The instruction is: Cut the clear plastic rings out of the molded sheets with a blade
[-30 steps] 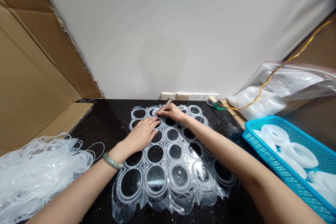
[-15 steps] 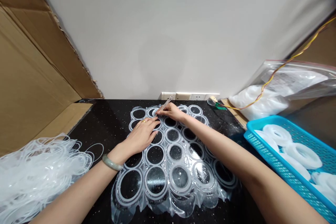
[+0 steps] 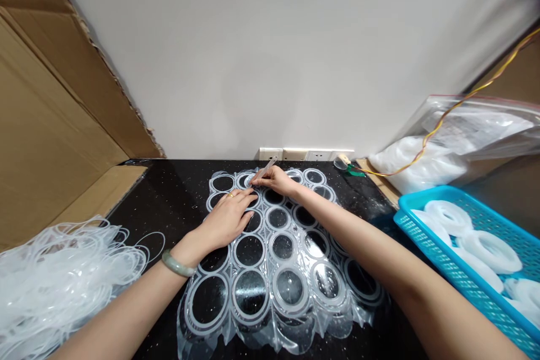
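Observation:
A translucent sheet of moulded rings [image 3: 270, 261] lies spread on the black speckled countertop [image 3: 169, 194]. My left hand [image 3: 230, 216] rests on its left upper part, palm down, fingers stretched out, with a ring on one finger and a bangle at the wrist. My right hand [image 3: 274, 180] is closed in a pinch near the sheet's far edge, just beyond the left fingertips. Between its fingers is a thin, pale, see-through strip-like tool [image 3: 266, 166], slanting up to the right; its lower tip is at a ring and its exact kind cannot be made out.
Loose clear ring trimmings [image 3: 63, 287] are heaped at the left. A blue basket [image 3: 447, 261] at the right holds several white ring stacks [image 3: 489, 250]. Behind it sits a plastic bag [image 3: 422, 163]. Cardboard [image 3: 63, 84] stands left; sockets [image 3: 318, 154] line the wall's foot, with a yellow-red wire [image 3: 434, 126].
Both hands and the pale tool hold almost the same position over the sheet. The view has shifted very slightly.

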